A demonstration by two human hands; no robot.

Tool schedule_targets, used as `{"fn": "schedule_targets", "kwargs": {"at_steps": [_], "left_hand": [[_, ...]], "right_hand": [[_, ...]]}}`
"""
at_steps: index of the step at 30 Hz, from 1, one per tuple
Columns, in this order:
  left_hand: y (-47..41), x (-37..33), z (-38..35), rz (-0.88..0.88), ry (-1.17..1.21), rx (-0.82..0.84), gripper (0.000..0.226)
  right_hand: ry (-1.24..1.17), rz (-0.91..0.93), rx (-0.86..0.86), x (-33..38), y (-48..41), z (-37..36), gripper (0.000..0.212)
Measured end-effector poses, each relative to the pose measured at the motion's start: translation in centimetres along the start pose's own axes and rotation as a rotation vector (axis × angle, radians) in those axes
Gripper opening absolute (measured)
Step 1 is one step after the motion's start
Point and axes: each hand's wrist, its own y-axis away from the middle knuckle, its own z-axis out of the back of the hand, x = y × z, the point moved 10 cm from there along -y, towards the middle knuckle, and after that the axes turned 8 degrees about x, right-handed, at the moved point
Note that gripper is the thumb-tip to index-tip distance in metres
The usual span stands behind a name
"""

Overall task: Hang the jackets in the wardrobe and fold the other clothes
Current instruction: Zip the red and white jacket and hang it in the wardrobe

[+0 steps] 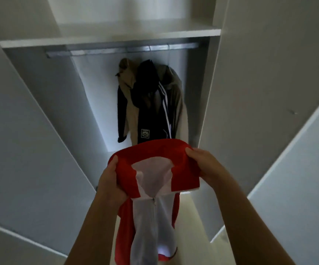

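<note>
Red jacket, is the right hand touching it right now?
Touching. The head view shows the right hand gripping the red jacket at its collar, fingers curled on the fabric; the left hand grips the opposite side.

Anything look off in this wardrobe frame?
Yes: on the rail, the beige jacket and black striped jacket hang bunched together and lopsided, the black one overlapping the beige. No hanger shows in the red jacket, which the left hand and right hand grip at the collar.
</note>
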Motion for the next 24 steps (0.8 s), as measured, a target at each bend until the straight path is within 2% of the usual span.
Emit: {"fn": "schedule_targets", "kwargs": {"at_steps": [6, 10, 15, 20, 24], "left_hand": [[-6.1, -5.5, 4.5, -0.033, 0.091, -0.118, 0.032], [-11.0, -9.0, 6.1, -0.018, 0.115, -0.113, 0.032], [-17.3, -13.4, 8.4, 0.041, 0.109, -0.094, 0.040], [-22.3, -16.9, 10.4, 0.123, 0.124, -0.101, 0.040], [-25.4, -19.7, 12.2, 0.153, 0.157, -0.120, 0.042]], "right_hand": [[0.319, -0.098, 0.203, 3.1, -11.0, -7.5, 0.020], [0.400, -0.038, 0.235, 6.0, -18.0, -12.5, 0.014], [0.346, 0.102, 0.202, 11.1, -27.7, -20.7, 0.024], [0.130, 0.019, 0.205, 12.5, -36.9, -29.3, 0.033], [0.018, -0.014, 0.190, 13.0, -42.1, -32.9, 0.037]]}}
